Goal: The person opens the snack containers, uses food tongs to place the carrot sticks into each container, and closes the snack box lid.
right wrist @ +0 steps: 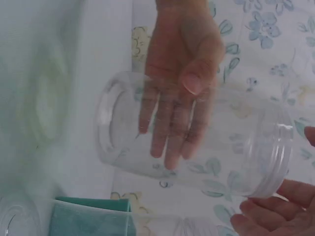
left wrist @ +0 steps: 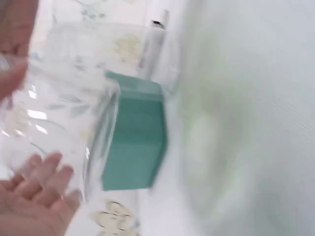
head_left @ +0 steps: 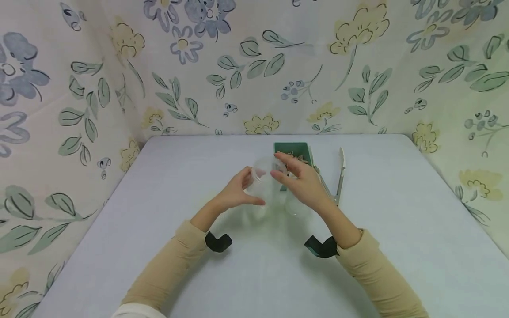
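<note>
"Head view, and straight to the grip: the left hand [head_left: 234, 192] holds a clear jar [head_left: 263, 185], fingers behind it and the thumb set wide apart on the near side."

"Yes, and the right wrist camera catches it beautifully! Four fingers show right through the plastic, with the thumb tip lying on the front."

"What about the right hand [head_left: 304, 183]?"

"Up at the ridged rim, fingers spread and only loosely bent. Whether they actually press on that rim, nobody can tell from these angles."

"And the jar itself?"

"In mid-air between the two hands, raised over the white table [head_left: 167, 168], mouth up and leaning slightly."

"Moving outward now: a second clear jar [head_left: 295, 206] stands on the table, just below the right hand in the head view and partly hidden by it."

"Close by sits a green box [left wrist: 140, 140], and look inside: brown, curled scraps [head_left: 299, 157], too small to name!"

"To the right of the box, metal tongs [head_left: 340, 181] lie with their arms apart in a V, one arm partly hidden near the right wrist."

"Both forearms wear tan sleeves [head_left: 167, 260], and a black band [head_left: 218, 243] juts out at each wrist."

"Behind it all hangs floral cloth [head_left: 258, 101], blue and yellow blooms among green leaves."
</note>
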`<state>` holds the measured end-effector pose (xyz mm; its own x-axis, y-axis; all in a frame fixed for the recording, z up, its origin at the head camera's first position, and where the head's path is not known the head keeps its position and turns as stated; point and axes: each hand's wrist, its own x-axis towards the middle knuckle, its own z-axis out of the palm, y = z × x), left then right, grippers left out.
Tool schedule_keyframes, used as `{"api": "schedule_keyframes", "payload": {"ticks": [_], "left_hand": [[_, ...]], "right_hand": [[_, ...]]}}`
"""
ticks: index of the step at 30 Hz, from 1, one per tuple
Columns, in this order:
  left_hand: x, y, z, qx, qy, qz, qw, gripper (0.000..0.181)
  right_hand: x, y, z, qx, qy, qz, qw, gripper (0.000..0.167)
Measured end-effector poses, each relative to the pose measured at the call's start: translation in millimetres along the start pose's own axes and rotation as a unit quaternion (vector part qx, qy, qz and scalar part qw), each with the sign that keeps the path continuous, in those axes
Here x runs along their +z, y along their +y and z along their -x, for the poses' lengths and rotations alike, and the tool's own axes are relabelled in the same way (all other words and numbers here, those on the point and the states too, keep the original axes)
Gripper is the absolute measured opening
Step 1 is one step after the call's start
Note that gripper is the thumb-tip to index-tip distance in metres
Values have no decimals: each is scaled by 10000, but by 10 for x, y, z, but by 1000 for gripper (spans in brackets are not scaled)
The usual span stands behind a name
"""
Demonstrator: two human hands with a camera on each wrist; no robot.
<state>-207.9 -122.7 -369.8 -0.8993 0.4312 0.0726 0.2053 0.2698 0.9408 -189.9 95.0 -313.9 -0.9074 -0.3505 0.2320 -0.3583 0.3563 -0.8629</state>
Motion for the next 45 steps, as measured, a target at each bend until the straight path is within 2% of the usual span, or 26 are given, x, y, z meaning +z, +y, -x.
{"api": "schedule_keyframes", "payload": {"ticks": [2, 4, 5, 7, 9, 10, 12, 13, 15, 16, 19, 21, 23, 25, 26, 28, 30, 33, 34, 36, 37, 38, 39, 41, 43, 45], "left_hand": [[14, 105, 52, 262, 529, -516, 9969, 77], [40, 183, 101, 540, 1133, -1212, 9847, 81], [57, 214, 123, 712, 1429, -1533, 9752, 83], [97, 262, 157, 1094, 1932, -2225, 9493, 85], [137, 292, 179, 1440, 2286, -2740, 9230, 84], [155, 303, 187, 1579, 2399, -2925, 9121, 84], [181, 322, 201, 1744, 2519, -3204, 8964, 83], [190, 329, 208, 1760, 2535, -3263, 8935, 83], [196, 336, 219, 1688, 2497, -3295, 8947, 81], [194, 335, 225, 1635, 2430, -3263, 8987, 81], [162, 320, 243, 1396, 1958, -3004, 9230, 80], [119, 306, 257, 1209, 1461, -2714, 9436, 81], [66, 288, 273, 1001, 890, -2279, 9644, 82], [18, 270, 282, 827, 473, -1929, 9766, 84], [3, 266, 286, 735, 368, -1839, 9795, 84], [-1, 259, 286, 562, 429, -1843, 9803, 85], [29, 255, 276, 404, 787, -2178, 9720, 86], [106, 251, 253, 310, 1516, -2871, 9453, 86], [132, 248, 246, 349, 1720, -3060, 9357, 85], [178, 248, 239, 517, 2025, -3315, 9200, 85], [194, 250, 240, 588, 2105, -3387, 9152, 85], [206, 255, 241, 654, 2146, -3385, 9138, 85], [211, 261, 245, 693, 2129, -3343, 9155, 86], [199, 278, 254, 640, 1963, -3129, 9271, 85], [153, 286, 258, 492, 1620, -2793, 9452, 86], [80, 274, 255, 328, 1107, -2349, 9651, 86]], "right_hand": [[18, -27, 13, -17, 43, 80, 10000, 63], [36, -54, 23, 51, 131, 149, 9998, 71], [46, -60, 23, 66, 179, 113, 9998, 75], [66, -74, 20, 122, 291, 46, 9995, 81], [83, -77, 12, 166, 425, 25, 9990, 83], [89, -77, 8, 153, 484, 17, 9987, 83], [91, -71, 6, 134, 584, 50, 9982, 80], [89, -66, 6, 137, 613, 50, 9980, 79], [78, -48, 12, 124, 605, 22, 9981, 76], [74, -39, 18, 98, 559, -35, 9984, 75], [56, -21, 52, -213, 281, 24, 9994, 74], [29, -12, 70, -712, -37, 178, 9973, 75], [-19, -4, 76, -1250, -459, 322, 9906, 77], [-80, 1, 62, -1581, -915, 368, 9825, 81], [-112, 1, 53, -1603, -1119, 395, 9799, 83], [-157, -1, 34, -1272, -1364, 410, 9816, 86], [-166, -2, 10, -680, -1309, 430, 9881, 85], [-116, -4, -14, 363, -847, 360, 9951, 82], [-86, -4, -21, 584, -685, 365, 9953, 83], [-20, -2, -28, 761, -423, 538, 9947, 90], [9, -4, -28, 775, -335, 648, 9943, 94], [33, -6, -29, 747, -279, 776, 9938, 97], [49, -5, -29, 676, -229, 895, 9934, 97], [60, -10, -26, 526, -158, 1027, 9932, 92], [40, -16, -19, 433, -195, 978, 9941, 83], [7, -27, -6, 351, -325, 948, 9943, 77]]}}
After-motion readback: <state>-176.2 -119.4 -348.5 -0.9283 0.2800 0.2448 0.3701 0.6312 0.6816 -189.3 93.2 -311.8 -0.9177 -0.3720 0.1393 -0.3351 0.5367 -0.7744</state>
